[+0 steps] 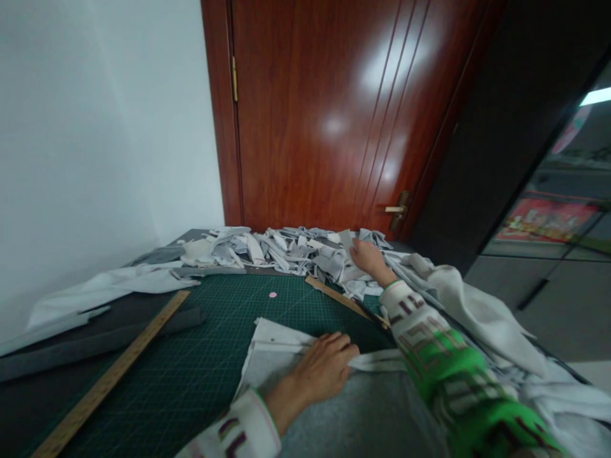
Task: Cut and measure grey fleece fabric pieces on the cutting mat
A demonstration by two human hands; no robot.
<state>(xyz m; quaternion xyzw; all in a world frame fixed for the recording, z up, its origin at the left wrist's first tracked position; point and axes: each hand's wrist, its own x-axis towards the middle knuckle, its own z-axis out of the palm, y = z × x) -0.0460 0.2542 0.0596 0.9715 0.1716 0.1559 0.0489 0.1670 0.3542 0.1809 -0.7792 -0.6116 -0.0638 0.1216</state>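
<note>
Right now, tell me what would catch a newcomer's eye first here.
A glossy red-brown door fills the background. Before it, pale fabric scraps lie heaped beyond the green gridded mat, and the right hand holds a small pale piece at their right end. Nearer, the left hand rests on a large grey cloth.

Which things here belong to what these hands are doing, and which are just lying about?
Likely in use:
large grey cloth, under the left hand
small grey piece, in the right hand
green mat, beneath the cloth

Seemingly just lying about:
long wooden ruler, at left
pink dot, on the mat
heaped scraps, near the door
</note>
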